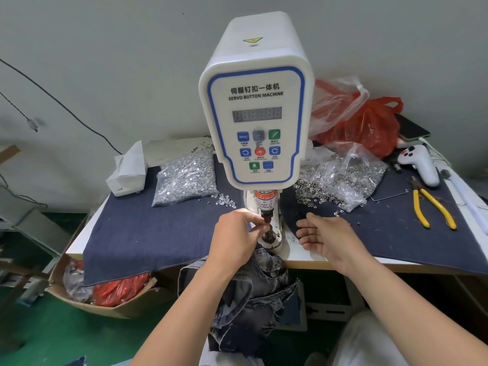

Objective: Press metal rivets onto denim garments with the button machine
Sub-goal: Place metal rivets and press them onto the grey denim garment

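The white servo button machine stands at the table's middle, its press head low at the front. My left hand is at the press head, its fingertips pinching a small piece at the lower die; the piece is too small to name. My right hand hovers just right of the machine base, fingers relaxed and holding nothing. A dark denim garment hangs from the table's front edge below the machine, down toward my lap.
A bag of silver rivet caps lies left of the machine, a bag of ring parts right of it. Yellow-handled pliers, a white handheld device, red plastic bags and a cardboard box on the floor surround them.
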Demonstrator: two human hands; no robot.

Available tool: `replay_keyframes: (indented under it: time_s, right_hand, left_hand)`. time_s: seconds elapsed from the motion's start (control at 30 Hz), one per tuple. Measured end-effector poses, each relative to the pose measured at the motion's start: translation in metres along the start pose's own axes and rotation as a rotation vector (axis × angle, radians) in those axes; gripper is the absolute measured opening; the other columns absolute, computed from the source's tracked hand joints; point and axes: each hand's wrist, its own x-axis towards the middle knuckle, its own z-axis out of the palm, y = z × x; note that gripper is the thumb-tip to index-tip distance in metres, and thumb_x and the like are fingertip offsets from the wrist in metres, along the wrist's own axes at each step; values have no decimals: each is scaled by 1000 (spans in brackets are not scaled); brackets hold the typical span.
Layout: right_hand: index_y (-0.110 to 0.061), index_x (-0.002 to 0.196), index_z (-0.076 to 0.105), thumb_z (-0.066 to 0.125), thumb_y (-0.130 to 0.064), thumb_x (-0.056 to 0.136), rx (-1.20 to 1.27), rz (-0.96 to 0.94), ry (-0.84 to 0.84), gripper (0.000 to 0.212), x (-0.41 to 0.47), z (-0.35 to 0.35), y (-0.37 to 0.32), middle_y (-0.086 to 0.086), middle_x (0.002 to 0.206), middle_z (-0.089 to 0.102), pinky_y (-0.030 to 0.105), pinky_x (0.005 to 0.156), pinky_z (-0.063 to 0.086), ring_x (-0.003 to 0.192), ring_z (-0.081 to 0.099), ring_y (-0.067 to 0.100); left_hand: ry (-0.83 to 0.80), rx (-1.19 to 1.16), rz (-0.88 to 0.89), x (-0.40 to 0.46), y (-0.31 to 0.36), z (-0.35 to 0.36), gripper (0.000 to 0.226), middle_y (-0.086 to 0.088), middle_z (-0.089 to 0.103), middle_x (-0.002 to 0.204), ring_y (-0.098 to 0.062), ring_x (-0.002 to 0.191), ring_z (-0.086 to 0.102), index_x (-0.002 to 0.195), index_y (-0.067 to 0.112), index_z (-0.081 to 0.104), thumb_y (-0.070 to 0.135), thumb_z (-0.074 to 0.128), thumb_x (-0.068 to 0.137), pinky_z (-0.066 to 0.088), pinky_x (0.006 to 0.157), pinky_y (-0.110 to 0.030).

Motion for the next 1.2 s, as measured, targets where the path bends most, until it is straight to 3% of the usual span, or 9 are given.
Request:
replay_keyframes:
  time_s: [0.23, 0.33, 0.5, 0.6, 0.73, 0.83, 1.0, 1.1, 1.2]
  right_hand:
    - [3, 100, 72, 54, -25, 107, -8, -17, 6, 33, -3, 1, 1, 9, 65, 69, 23, 48, 54, 51, 63, 15]
    - [-7, 94, 75, 59, -27, 104, -188, -159, -30, 27, -16, 3, 2, 7, 73, 68, 27, 56, 50, 58, 58, 14]
    - [-34, 82, 72, 74, -38, 89, -755, -554, -403, 8, -57, 13, 8, -12, 86, 71, 23, 72, 52, 77, 65, 5]
    - [-38, 93, 69, 77, -43, 84, -929, -648, -384, 13, -66, 16, 22, -18, 96, 66, 26, 78, 52, 89, 63, 9]
    - [-39, 115, 61, 73, -50, 89, -1078, -696, -367, 30, -65, 11, 44, -25, 107, 54, 19, 89, 42, 105, 49, -4]
    - [-49, 110, 54, 72, -49, 90, -1083, -677, -362, 27, -61, 9, 46, -23, 111, 49, 19, 94, 37, 111, 44, -4]
    - [-49, 85, 44, 72, -32, 93, -1102, -698, -443, 33, -57, 13, 36, -16, 111, 41, 20, 97, 32, 117, 39, 3]
    - [-47, 88, 47, 70, -27, 95, -1021, -651, -500, 32, -57, 6, 23, -19, 125, 39, 20, 98, 31, 126, 36, 1]
    - [-39, 90, 49, 67, -26, 99, -880, -578, -560, 23, -57, 0, 5, -14, 134, 52, 24, 96, 39, 126, 48, -2]
  left_hand:
    - [19, -38, -4, -1, -4, -1, 6, 23, 69, 88, 10, 79, 62, 98, 25, 84, 28, 81, 93, 41, 71, -1]
    - [23, -214, -84, -7, -13, -5, 9, 23, 75, 86, 12, 86, 65, 91, 31, 79, 32, 74, 99, 43, 73, -3]
    - [-20, -471, -229, -16, -23, -11, 13, 22, 76, 85, 14, 81, 65, 95, 28, 78, 35, 68, 102, 41, 68, 0]
    - [-50, -571, -298, -16, -25, -17, 15, 27, 74, 83, 18, 81, 63, 99, 29, 77, 38, 66, 104, 41, 65, 0]
    - [-72, -722, -391, -18, -28, -19, 17, 21, 77, 87, 10, 87, 69, 97, 30, 80, 41, 68, 101, 46, 71, -11]
    - [-91, -827, -421, -19, -31, -21, 17, 14, 79, 90, 5, 88, 72, 91, 31, 81, 42, 71, 97, 48, 79, -16]
    - [-107, -829, -340, -22, -28, -28, 34, 13, 76, 91, -3, 100, 71, 91, 33, 80, 64, 71, 81, 46, 105, -34]
    - [-117, -705, -136, -30, -34, -35, 39, 7, 75, 81, -2, 78, 67, 85, 33, 78, 71, 69, 85, 49, 83, -19]
    - [-324, -474, 36, -38, -38, -44, 28, 7, 76, 79, -6, 75, 66, 86, 33, 81, 59, 80, 78, 50, 75, -20]
